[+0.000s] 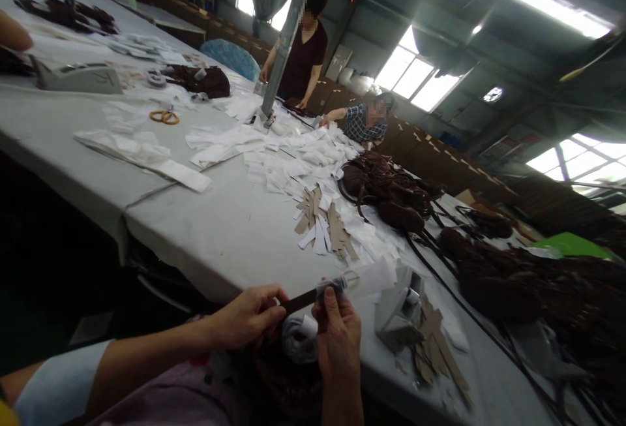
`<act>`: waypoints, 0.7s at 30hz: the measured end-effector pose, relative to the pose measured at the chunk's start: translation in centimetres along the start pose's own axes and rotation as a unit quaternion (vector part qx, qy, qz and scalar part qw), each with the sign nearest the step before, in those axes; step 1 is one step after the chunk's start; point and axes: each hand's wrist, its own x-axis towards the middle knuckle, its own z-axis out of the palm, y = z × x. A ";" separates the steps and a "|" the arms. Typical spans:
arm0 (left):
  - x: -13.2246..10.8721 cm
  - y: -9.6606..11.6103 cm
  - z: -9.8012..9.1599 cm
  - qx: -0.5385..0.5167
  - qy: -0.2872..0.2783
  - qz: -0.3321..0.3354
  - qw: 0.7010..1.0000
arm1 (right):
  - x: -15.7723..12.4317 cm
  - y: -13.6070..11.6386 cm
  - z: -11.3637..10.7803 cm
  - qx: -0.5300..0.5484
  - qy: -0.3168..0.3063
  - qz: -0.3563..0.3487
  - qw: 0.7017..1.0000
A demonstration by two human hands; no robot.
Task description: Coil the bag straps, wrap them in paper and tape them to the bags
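Between my two hands runs a short dark brown strap [300,301]. My left hand [252,315] is closed on its left end, thumb on top. The fingers of my right hand [341,325] pinch the other end, where a greyish wrapping [332,284] covers it and a pale loop sticks out beyond. Just below the strap, a roundish bundle in grey-white wrapping [299,340] rests near my lap on a dark brown item that is mostly hidden. A grey tape dispenser [398,315] stands on the table to the right of my right hand.
Cardboard strips [337,230] and white paper sheets [288,158] lie across the table [210,243]. Dark brown bags [386,191] are heaped at right. Orange rings [165,117] and another dispenser [78,78] are at left. A metal post [288,41] rises near two people working opposite.
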 end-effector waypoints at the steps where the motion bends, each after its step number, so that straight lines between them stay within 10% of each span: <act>1: -0.1 -0.1 0.2 0.001 0.007 -0.002 1.000 | 0.0 -0.1 0.1 -0.008 0.001 -0.004 1.000; 21: 1.9 -0.9 1.7 -0.072 0.074 0.062 0.993 | -1.8 3.8 1.5 -0.004 -0.058 0.083 0.995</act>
